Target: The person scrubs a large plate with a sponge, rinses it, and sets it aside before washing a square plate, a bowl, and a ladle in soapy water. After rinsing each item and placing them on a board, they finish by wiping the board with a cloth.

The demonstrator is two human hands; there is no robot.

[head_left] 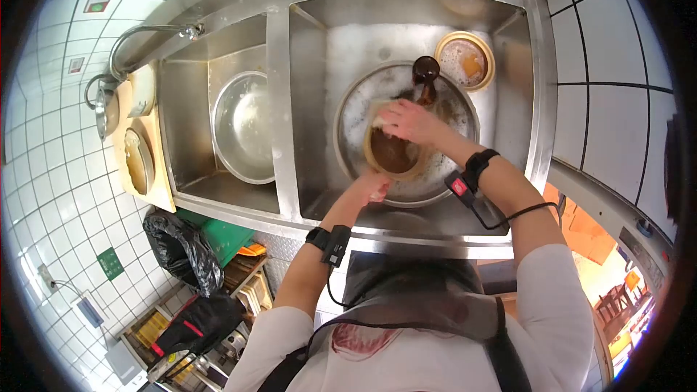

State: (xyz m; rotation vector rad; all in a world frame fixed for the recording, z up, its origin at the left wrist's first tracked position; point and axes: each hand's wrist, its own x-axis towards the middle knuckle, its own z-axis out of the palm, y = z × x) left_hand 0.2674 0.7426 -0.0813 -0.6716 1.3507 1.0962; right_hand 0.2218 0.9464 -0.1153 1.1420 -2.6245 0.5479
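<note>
- Two bare hands at a steel sink; work centers on a tan-rimmed bowl [392, 154], tilted & blurred, over a round metal basin [428, 203] that sits mid-floor in the R sink bay [510, 51], close to its front edge.
- L hand [373, 187]: part closed at the bowl's near rim, seems to grip it; thumb position can't tell.
- R hand [408, 122]: fingers bent over the far rim & into the bowl. Pale patch at fingertips, cloth or suds, can't tell; so can't tell if it's closed on anything.
- Step in hand, prob.: scrubbing the bowl's inside. Next move calls for a firm L hold on a slick rim while R fingers reach the curved wall.
- Dark ladle-like piece [426, 70], glossy, round head, just beyond R hand at the metal basin's far rim; exact type unclear.
- Second tan-rimmed bowl [492, 67] near the bay's far R corner: round, foamy liquid w/ a yellow-orange lump [471, 66], maybe sponge.
- Textures: metal basin brushed-looking, thin w/ patchy white suds; working bowl's rim matte tan, inside brown & wet-looking.
- L sink bay [190, 138]: wide metal bowl [219, 149] by the divider, smooth & shiny, prob. w/ clear water.
</note>
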